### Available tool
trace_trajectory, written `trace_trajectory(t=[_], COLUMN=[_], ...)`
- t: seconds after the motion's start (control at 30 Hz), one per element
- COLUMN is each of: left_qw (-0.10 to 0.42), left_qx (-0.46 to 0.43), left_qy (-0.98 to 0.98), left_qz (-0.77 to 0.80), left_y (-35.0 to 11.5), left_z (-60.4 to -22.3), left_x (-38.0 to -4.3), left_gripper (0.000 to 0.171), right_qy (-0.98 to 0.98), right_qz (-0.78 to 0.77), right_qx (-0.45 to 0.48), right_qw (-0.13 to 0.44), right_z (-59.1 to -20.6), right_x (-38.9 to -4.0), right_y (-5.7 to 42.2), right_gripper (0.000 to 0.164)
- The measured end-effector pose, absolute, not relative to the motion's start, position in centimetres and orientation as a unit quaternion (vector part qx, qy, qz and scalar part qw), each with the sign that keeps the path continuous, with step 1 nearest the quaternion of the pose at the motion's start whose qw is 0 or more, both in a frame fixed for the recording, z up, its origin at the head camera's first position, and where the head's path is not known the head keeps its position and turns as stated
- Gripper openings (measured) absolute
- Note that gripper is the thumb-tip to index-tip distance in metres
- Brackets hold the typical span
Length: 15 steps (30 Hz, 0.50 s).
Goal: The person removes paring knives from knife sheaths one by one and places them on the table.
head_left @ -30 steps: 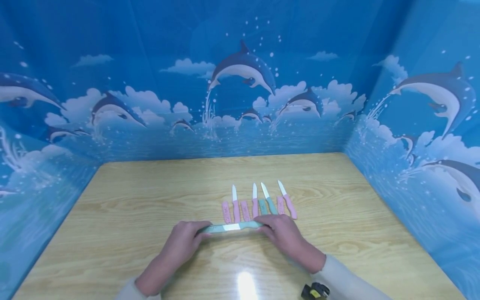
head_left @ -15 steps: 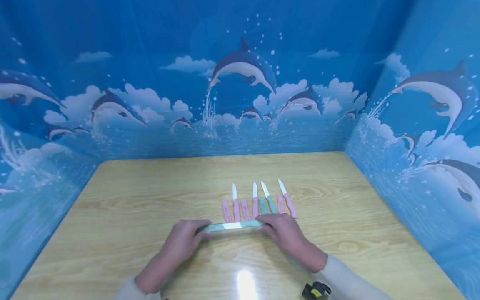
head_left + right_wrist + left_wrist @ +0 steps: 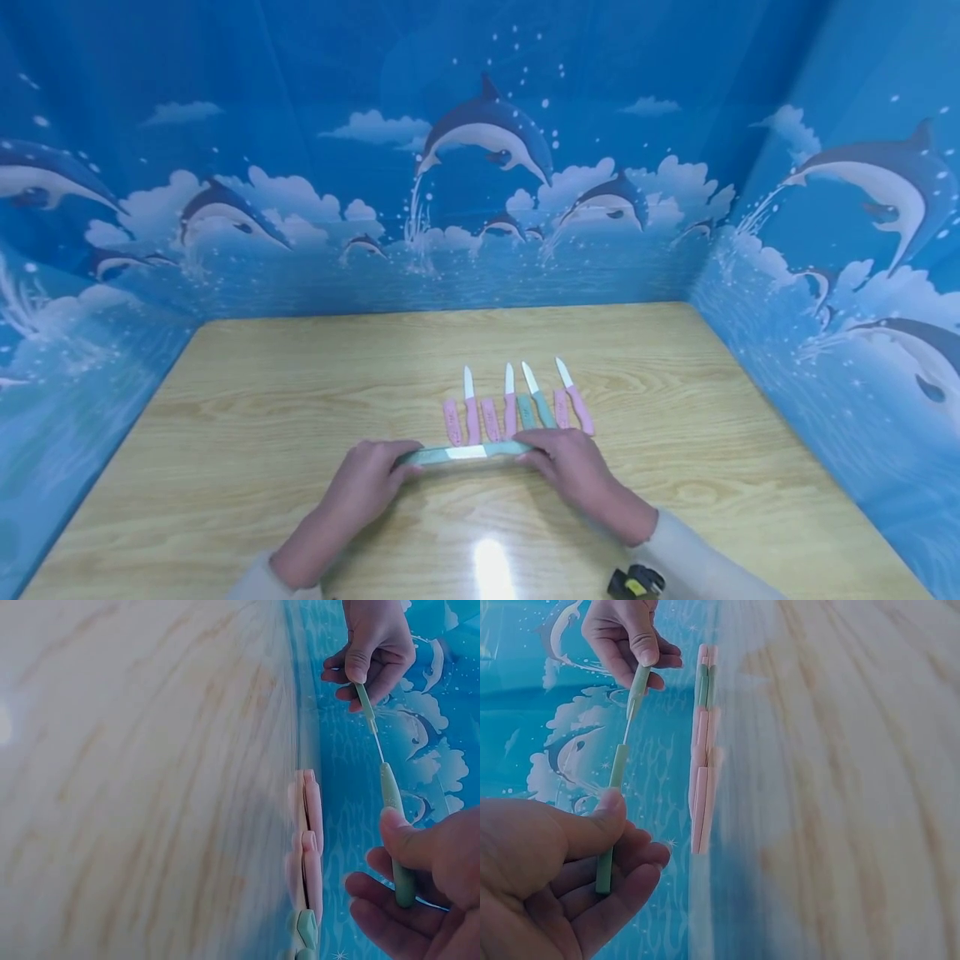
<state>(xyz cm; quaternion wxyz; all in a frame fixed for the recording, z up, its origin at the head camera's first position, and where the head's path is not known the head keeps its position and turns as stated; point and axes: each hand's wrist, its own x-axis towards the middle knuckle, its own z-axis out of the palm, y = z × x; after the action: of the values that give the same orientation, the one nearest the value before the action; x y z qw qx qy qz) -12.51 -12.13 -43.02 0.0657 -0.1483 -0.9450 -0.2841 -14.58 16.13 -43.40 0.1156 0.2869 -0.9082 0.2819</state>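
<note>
Both hands hold a green paring knife [image 3: 507, 448] level above the table, its blade partly inside a green sheath [image 3: 427, 456]. My left hand [image 3: 366, 482] pinches the sheath between thumb and fingers. On the other side, my right hand [image 3: 570, 468] pinches the knife's handle. A short stretch of white blade [image 3: 467, 452] shows between sheath and handle. In the left wrist view the sheath [image 3: 616, 772] lies across the curled fingers under the thumb. The handle [image 3: 393, 796] sits the same way in the right wrist view.
Beyond the hands lie three pink knives, one of them a pink knife [image 3: 472, 417], and a green knife [image 3: 542, 407], blades pointing away. Pink sheaths [image 3: 453, 422] and a green sheath [image 3: 526, 411] alternate with them. Dolphin-printed curtains [image 3: 480, 275] border the wooden table [image 3: 300, 367].
The hands and the green knife stay almost in place, with only a very slight shift to the right. The row of knives and sheaths is unchanged.
</note>
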Motion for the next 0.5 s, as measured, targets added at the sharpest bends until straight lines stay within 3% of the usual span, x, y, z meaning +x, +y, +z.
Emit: trace_trajectory(t=[0.5], left_qw=[0.059], left_qx=[-0.124], left_qy=[-0.953], left_qz=[-0.27], left_y=[-13.1], left_z=[-42.7], left_x=[-12.5], left_gripper=[0.029], right_qy=[-0.928], right_qz=[0.272], right_qx=[0.222], right_qw=[0.127], right_z=[-42.5], right_x=[-15.2], right_y=[16.5], right_gripper=[0.028])
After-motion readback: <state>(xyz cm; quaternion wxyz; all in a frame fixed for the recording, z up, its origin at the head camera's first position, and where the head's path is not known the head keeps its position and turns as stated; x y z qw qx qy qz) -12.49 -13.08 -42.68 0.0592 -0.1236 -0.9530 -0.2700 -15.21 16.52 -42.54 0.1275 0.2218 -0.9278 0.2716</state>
